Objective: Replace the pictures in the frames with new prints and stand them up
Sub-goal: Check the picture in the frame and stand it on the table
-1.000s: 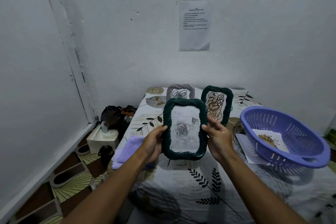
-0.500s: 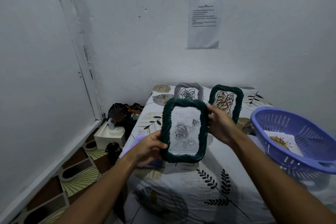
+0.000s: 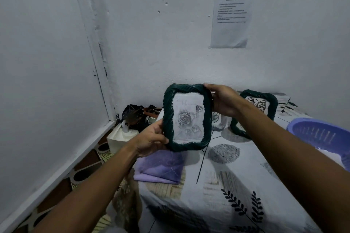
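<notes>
I hold a dark green twisted-rim frame (image 3: 205, 119) upright in the air above the bed; a grey rose print (image 3: 187, 119) sits inside it. My left hand (image 3: 153, 138) grips its lower left edge. Its upper right corner is in my right hand (image 3: 224, 101). Behind my right forearm a second green frame (image 3: 265, 100) with a scribble picture stands on the bed. Just left of that one, a third frame (image 3: 218, 121) shows only in part, mostly hidden by the held frame and my hand.
A purple plastic basket (image 3: 322, 132) sits at the right on the leaf-patterned bed sheet (image 3: 236, 185). A folded purple cloth (image 3: 161, 166) lies near the bed's left edge. On the floor at the left are a white tissue box (image 3: 121, 136) and dark bags (image 3: 134, 113). A printed sheet (image 3: 230, 17) hangs on the wall.
The held frame has risen and moved back toward the wall. My right hand slid from its right side to the upper right corner. My view has turned left, pushing the basket to the edge.
</notes>
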Motion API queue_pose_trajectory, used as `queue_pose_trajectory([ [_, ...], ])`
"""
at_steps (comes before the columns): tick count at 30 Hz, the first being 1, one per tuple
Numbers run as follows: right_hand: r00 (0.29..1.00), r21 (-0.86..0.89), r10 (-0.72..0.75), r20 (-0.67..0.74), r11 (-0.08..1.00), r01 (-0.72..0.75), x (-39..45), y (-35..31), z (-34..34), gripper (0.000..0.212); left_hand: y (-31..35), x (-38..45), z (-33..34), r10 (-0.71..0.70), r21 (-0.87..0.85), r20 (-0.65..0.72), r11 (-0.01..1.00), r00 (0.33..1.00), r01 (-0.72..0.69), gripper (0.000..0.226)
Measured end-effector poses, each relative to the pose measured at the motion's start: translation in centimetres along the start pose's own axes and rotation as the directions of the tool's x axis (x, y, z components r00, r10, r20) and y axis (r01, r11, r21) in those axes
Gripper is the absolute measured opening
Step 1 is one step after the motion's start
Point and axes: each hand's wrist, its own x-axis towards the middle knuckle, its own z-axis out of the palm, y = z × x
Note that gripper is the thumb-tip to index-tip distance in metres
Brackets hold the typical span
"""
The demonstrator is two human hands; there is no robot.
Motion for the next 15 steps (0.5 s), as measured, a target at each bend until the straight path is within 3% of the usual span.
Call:
queue_pose_trajectory([
  [6, 0.999, -0.061, -0.003, -0.051, 0.998, 0.0, 5.3, -0.2, 1.9, 0.018, 0.2, 3.3, -3.8, -0.017, -0.043, -0.083, 0.999, 0.996, 0.013, 0.073],
  [15, 0.957, -0.336, -0.245, -0.158, 0.924, 0.181, 13.9, 0.6, 2.6, 0.013, -0.9, 8.3, -8.7, -0.031, -0.006, -0.216, 1.0, 0.976, 0.03, 0.074],
])
